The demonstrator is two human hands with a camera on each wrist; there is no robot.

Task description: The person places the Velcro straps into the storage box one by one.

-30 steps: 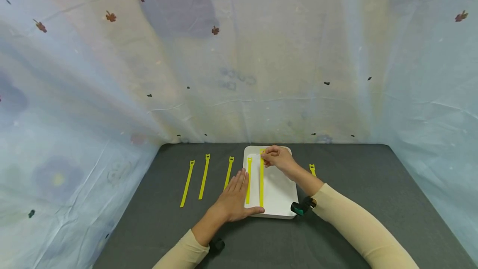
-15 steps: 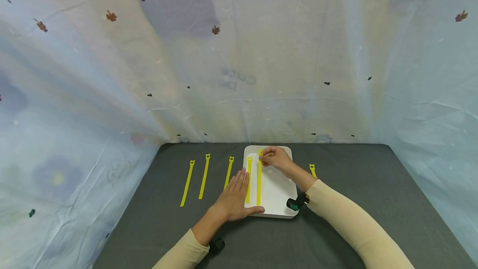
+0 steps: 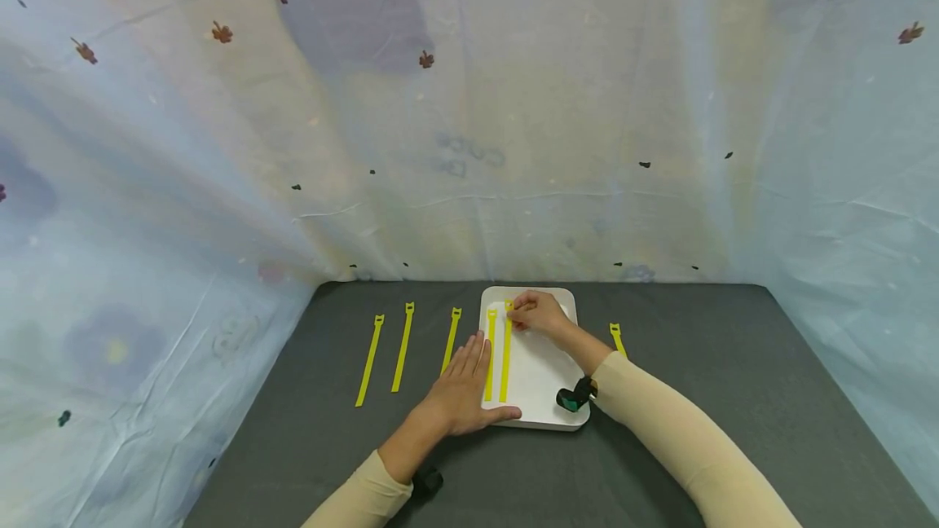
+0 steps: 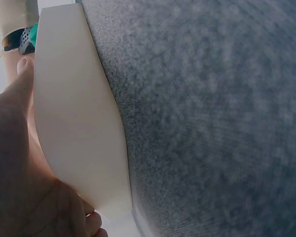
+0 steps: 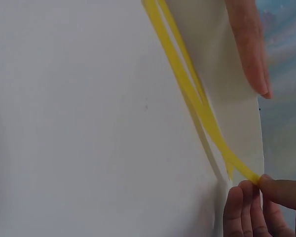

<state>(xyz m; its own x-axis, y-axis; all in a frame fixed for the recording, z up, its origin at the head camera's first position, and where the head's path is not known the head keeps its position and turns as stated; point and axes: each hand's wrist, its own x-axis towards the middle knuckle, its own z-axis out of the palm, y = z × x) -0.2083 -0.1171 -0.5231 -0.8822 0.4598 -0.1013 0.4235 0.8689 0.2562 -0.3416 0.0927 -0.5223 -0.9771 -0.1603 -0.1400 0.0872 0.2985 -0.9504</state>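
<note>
The right hand pinches the headed far end of a yellow strap between thumb and fingers; this held strap extends lengthwise over the left part of a white tray, its pinched end raised above the tray floor in the right wrist view; a second yellow strap lies inside the tray, just beside it on the left (in the right wrist view the two overlap along part of their length). The left hand is spread wide, fingers extended and thumb set apart; it rests along the left side of the tray, with the thumb at the near edge, and grips no strap. Three more straps lie left of the tray: an outer strap, a middle strap and an inner strap, the last partly covered by the left hand; a further strap lies right of the tray, partly hidden by the right arm; all four rest on a dark grey cloth, before a printed curtain.
</note>
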